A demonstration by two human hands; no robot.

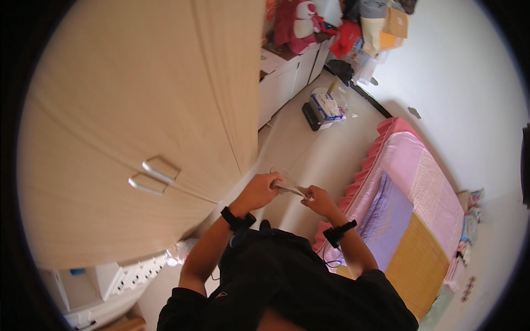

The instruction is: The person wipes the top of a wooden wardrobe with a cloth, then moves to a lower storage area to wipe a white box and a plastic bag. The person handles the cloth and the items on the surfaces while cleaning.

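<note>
In front of my body, both hands grip one thin, pale, flat-looking item [291,188], its kind too small and blurred to make out. My left hand [258,191] is closed around its left end. At its right end, my right hand [320,201] pinches it between thumb and fingers. The item is held above the floor, spanning the short gap between my hands. Each wrist wears a black band. Parts of the item are hidden behind my fingers.
To my left stands a tall wooden wardrobe [127,110] with two metal handles [160,170]. On the right is a bed [397,160] with pink, purple and tan covers. Boxes [326,107] sit on the floor ahead, near a white cabinet [292,74] bearing a plush toy [301,30].
</note>
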